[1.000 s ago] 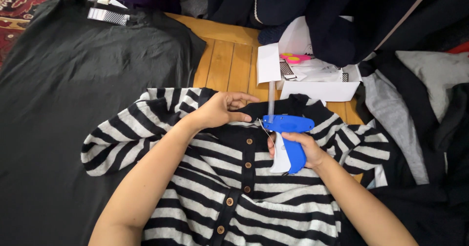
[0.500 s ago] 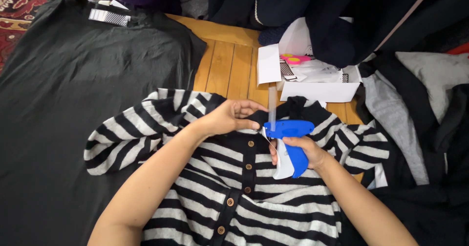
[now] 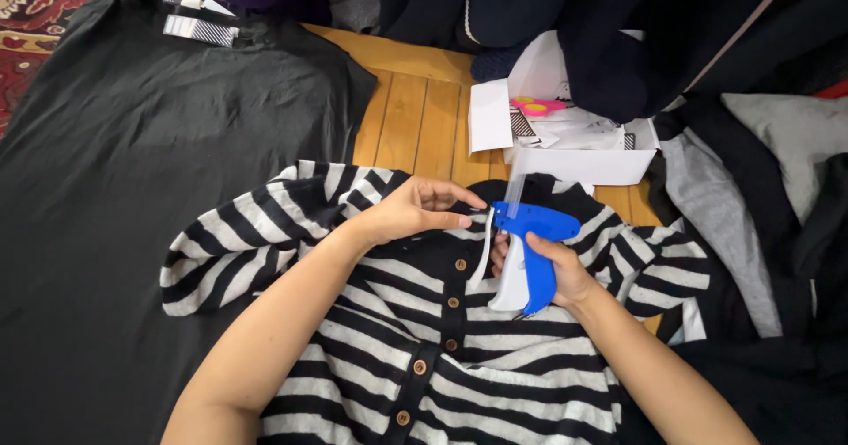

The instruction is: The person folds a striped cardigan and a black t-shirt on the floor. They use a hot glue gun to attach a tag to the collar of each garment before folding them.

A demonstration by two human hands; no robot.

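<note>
While both hands sit up at the collar, here's how it looks from the head camera:

Tagging gun: blue and white tagging gun [image 3: 527, 259], nose pointing left at the neckline, a clear strip of fasteners sticking up out of its top.
Right hand: right hand [image 3: 552, 273] closed around the gun's handle, solid hold.
Left hand: left hand [image 3: 415, 211] fingers curled and pinching the edge of the collar just beside the gun's nose; can't tell if a tag is between them.
Shirt: striped shirt [image 3: 389, 321] lies flat, buttons up, collar right under both hands.
Progress: I'd say lined up, no tag visibly hanging on it yet.
Nearby: black shirt [image 3: 132, 144] to the left, white box [image 3: 583, 158] of bits just above the collar.
</note>
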